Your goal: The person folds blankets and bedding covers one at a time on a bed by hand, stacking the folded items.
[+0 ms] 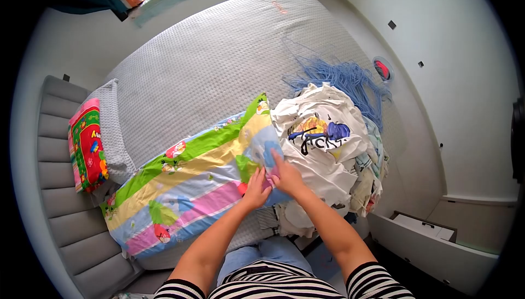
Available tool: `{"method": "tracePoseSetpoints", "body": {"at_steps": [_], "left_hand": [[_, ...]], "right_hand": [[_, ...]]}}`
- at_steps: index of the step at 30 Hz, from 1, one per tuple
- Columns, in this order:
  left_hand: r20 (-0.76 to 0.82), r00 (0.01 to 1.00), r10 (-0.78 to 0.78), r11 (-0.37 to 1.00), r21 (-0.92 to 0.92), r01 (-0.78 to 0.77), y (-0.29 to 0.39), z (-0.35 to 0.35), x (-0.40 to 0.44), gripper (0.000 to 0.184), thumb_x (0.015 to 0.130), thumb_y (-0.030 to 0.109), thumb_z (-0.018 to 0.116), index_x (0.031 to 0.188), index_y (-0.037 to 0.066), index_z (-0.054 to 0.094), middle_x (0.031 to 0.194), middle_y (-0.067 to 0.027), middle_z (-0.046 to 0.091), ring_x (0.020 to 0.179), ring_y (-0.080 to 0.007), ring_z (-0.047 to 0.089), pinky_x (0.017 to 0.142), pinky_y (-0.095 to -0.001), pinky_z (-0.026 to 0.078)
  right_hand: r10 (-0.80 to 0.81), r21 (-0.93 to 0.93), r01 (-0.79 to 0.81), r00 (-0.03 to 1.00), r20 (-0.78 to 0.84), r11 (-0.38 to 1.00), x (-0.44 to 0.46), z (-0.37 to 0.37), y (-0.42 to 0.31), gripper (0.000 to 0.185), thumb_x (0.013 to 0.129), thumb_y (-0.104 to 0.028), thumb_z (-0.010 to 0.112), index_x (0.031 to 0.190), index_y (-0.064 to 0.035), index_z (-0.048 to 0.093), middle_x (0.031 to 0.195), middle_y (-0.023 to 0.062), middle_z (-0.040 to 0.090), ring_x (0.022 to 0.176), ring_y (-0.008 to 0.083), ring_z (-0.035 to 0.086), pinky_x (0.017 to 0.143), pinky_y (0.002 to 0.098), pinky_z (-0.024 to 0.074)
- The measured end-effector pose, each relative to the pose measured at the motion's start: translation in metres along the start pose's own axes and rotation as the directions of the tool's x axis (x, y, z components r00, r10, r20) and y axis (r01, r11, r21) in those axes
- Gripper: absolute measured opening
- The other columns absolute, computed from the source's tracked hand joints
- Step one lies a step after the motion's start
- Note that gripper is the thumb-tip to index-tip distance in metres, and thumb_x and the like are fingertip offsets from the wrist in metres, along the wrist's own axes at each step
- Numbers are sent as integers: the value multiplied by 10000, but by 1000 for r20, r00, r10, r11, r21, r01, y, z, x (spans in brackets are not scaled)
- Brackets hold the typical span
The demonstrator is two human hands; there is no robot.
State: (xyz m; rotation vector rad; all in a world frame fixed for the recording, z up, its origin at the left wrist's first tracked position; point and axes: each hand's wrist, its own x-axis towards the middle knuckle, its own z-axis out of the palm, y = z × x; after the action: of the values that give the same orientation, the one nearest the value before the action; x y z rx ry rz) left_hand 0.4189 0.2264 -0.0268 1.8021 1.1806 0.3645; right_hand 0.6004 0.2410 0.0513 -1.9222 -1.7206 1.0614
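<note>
A cartoon-print bedding cloth with green, yellow, blue and pink stripes lies spread along the near side of the bed. My left hand rests on its right part, fingers stretched over the fabric. Close beside it, my right hand lies on the same cloth near its right end, fingers extended. The fabric wrinkles a little around both hands. Against that end sits a heap of clothes, with a white printed T-shirt on top.
Blue hangers lie in a tangle behind the heap. At the left, a grey pillow and a red-green patterned cushion lean by the padded headboard. An open drawer stands at lower right. The grey mattress stretches behind.
</note>
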Motion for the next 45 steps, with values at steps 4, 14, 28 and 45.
{"method": "tracePoseSetpoints", "body": {"at_steps": [4,14,28,45], "left_hand": [[-114,990,-77,996,30,81,16,-20,-14,851,869,353,649,1555,154,185,1558,-273,198,1400,-487,245,1149,-511,232],[177,972,-153,946,310,93,20,4,-37,862,877,424,641,1562,265,141,1598,-196,165,1426,-483,206,1139,-548,255],[-63,965,-256,962,79,260,-78,-9,-176,826,888,311,650,1554,189,176,1539,-285,241,1389,-504,262,1147,-506,259],[-690,-122,-713,543,-654,527,-366,-174,-493,916,881,404,670,1515,-25,167,1558,-276,193,1450,-396,212,1182,-436,206]], "right_hand": [[-278,-17,277,958,-67,961,-1,-4,-13,508,807,-122,642,1307,-180,574,1008,176,636,827,369,643,692,466,509],[-305,-684,88,931,-203,724,-31,-12,-4,571,757,-191,660,1321,-180,571,1424,145,454,1342,360,383,1082,538,285],[-291,-723,288,948,126,627,-45,97,-19,745,810,-321,636,1498,-217,368,1616,143,159,1493,376,86,1172,590,1],[-545,-391,804,592,593,448,-98,490,-242,799,768,-283,712,1485,-279,359,1595,127,210,1478,365,159,1149,594,164]]}}
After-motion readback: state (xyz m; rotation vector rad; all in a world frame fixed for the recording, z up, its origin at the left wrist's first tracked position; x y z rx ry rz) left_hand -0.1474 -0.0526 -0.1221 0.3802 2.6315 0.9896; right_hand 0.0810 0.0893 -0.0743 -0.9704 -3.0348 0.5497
